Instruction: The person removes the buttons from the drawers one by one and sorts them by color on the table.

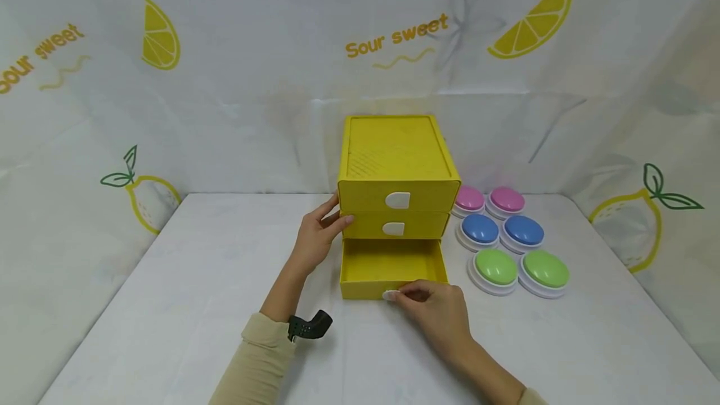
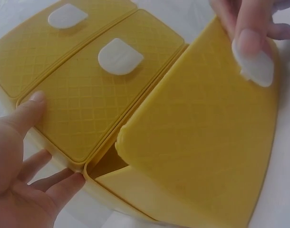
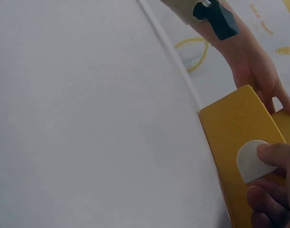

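Observation:
A yellow drawer cabinet [image 1: 399,149] with three stacked drawers stands on the white table. Its bottom drawer [image 1: 371,290] is pulled out, and the part inside that shows is bare. At that drawer's white handle [image 3: 253,160], my right hand [image 1: 441,314] pinches the tab with the thumb on its front. My left hand [image 1: 315,239] rests on the cabinet's left side. Its thumb lies on the front of the middle drawer [image 2: 102,102], and its fairly straight fingers touch the side wall. The top drawer [image 1: 365,195] and the middle one are closed.
Right of the cabinet stand pairs of round push buttons on white bases: pink [image 1: 507,199], blue [image 1: 524,230] and green [image 1: 544,269]. A white cloth with lemon prints [image 1: 253,142] hangs behind the table [image 1: 169,305].

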Demonstrator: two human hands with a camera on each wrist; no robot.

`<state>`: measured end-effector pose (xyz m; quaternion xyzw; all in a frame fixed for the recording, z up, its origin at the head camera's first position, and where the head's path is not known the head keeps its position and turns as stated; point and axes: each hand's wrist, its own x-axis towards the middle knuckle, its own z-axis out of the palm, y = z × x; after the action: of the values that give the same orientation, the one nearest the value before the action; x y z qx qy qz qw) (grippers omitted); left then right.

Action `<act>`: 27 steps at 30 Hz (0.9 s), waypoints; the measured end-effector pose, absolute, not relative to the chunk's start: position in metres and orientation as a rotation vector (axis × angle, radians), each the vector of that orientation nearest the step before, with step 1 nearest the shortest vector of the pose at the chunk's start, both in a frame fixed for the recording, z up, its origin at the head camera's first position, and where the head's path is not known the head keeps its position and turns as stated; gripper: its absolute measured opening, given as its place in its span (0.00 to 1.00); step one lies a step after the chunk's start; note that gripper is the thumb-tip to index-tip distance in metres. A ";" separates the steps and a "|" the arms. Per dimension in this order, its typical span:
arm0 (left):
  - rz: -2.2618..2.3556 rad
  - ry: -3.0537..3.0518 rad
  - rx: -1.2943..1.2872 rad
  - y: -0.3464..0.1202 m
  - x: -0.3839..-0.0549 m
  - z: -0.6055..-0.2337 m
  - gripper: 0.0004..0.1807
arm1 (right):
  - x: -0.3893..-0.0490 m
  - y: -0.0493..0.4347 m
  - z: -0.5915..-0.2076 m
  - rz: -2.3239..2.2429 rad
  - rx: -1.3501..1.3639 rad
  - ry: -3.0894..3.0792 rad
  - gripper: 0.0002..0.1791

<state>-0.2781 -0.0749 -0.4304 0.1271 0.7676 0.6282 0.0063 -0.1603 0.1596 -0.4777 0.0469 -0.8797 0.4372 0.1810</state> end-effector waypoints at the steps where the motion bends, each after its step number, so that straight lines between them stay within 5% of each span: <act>1: 1.966 2.402 0.393 -0.075 -0.278 -0.430 0.37 | -0.162 0.159 -0.477 1.242 0.129 -2.488 0.08; 27: 1.994 2.373 0.371 -0.073 -0.277 -0.432 0.37 | -0.233 0.163 -0.482 1.235 0.144 -2.437 0.10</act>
<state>-0.2773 -0.0729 -0.4318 0.1189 0.7601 0.6388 0.0100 -0.2329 0.1631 -0.4817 0.0516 -0.8725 0.4420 0.2015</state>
